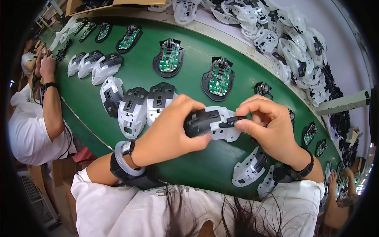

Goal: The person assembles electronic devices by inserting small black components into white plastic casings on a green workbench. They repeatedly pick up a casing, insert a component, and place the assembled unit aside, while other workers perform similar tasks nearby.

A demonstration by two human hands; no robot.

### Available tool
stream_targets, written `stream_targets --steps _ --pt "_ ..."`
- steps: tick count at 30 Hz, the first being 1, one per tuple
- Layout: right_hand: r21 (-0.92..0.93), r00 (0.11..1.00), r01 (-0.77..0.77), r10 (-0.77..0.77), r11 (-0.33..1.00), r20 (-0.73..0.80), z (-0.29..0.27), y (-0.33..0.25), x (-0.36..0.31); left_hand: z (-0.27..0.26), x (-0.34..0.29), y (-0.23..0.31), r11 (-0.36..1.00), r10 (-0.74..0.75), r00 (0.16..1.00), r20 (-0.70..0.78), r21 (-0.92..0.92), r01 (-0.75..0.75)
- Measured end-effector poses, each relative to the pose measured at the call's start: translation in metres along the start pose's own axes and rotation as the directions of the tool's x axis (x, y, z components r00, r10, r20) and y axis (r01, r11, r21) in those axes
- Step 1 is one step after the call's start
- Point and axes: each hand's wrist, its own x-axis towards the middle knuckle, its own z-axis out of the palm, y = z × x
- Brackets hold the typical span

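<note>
Above the green table my left hand [167,128] grips a white and black computer mouse shell [207,121], thumb on the near side and fingers on the far side. My right hand [272,128] is closed, pinching a slim black plastic part [233,121] between thumb and forefinger. That part lies against the white end of the shell; whether it is seated there I cannot tell. To the left of the shell stand several similar shells, the closest a white and black shell [158,103]. Beyond my hands rests a mouse base with a green circuit board [220,81].
More bases with boards, such as one base [169,57], line the green table [193,41]. Shells [249,168] lie near my right forearm. A heap of white shells [298,47] fills the far-right ledge. A cardboard box [118,4] stands at the back. Co-workers sit left [37,122] and right.
</note>
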Motion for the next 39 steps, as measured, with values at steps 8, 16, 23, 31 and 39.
stream_targets --steps 8,16,23,31,39 --pt "-0.027 0.985 0.165 -0.166 0.986 -0.055 0.017 -0.005 0.014 0.000 0.002 0.005 0.765 -0.077 0.996 0.055 -0.638 0.094" --pt "-0.134 0.973 0.214 -0.224 0.967 -0.056 0.016 -0.006 0.012 0.006 -0.005 -0.006 0.879 0.075 0.994 -0.085 -0.466 -0.106" --pt "-0.226 0.951 0.308 -0.295 0.924 0.091 0.018 -0.017 0.015 -0.002 -0.006 -0.004 0.909 0.104 0.990 -0.098 -0.394 -0.134" --pt "-0.397 0.890 0.419 -0.457 0.816 0.001 0.028 -0.007 0.011 0.000 -0.006 -0.002 0.827 0.044 0.987 -0.151 -0.548 -0.121" --pt "0.129 0.890 -0.281 0.208 0.951 0.406 0.017 -0.017 0.019 0.005 -0.012 0.006 0.682 0.045 0.967 -0.252 -0.700 -0.214"
